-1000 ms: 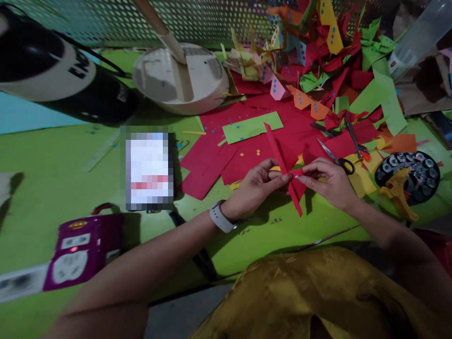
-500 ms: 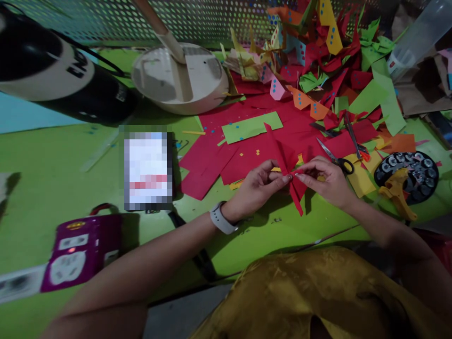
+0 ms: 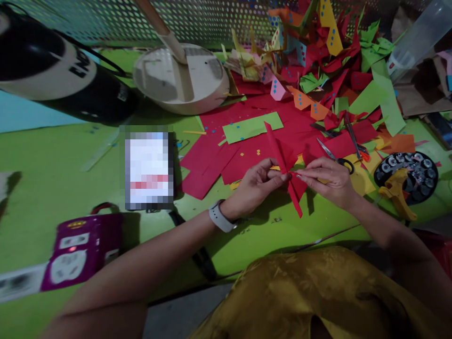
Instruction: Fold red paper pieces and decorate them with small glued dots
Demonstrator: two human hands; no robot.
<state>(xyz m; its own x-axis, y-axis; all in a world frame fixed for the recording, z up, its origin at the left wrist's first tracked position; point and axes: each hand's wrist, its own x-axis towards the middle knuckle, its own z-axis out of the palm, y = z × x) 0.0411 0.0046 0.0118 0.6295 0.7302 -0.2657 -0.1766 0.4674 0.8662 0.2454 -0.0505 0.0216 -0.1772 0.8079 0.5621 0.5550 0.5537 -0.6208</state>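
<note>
A folded piece of red paper (image 3: 295, 197) is held above the near part of the green table, its two long points reaching up-left and down-right. My left hand (image 3: 259, 182), with a pale band on its wrist, pinches it at the middle between thumb and fingers. From the other side, the fingertips of my right hand (image 3: 326, 179) are pinched at the paper's right-hand part. Flat red sheets (image 3: 250, 162) lie beneath and beyond both hands, with a green paper strip (image 3: 252, 127) on top. Just past my right hand lie scissors (image 3: 335, 156) with black handles.
A heap of folded coloured paper (image 3: 310, 56) stands at the back right. Left of it sit a white round base (image 3: 208, 89), a dark bottle (image 3: 70, 70) and a blurred-out phone (image 3: 148, 169). A purple socket block (image 3: 83, 249) lies front left, a round black case (image 3: 423, 174) at right.
My right hand has shifted slightly to the right, its fingertips a little farther from my left thumb. The left hand keeps its pinch and the red paper has barely moved.
</note>
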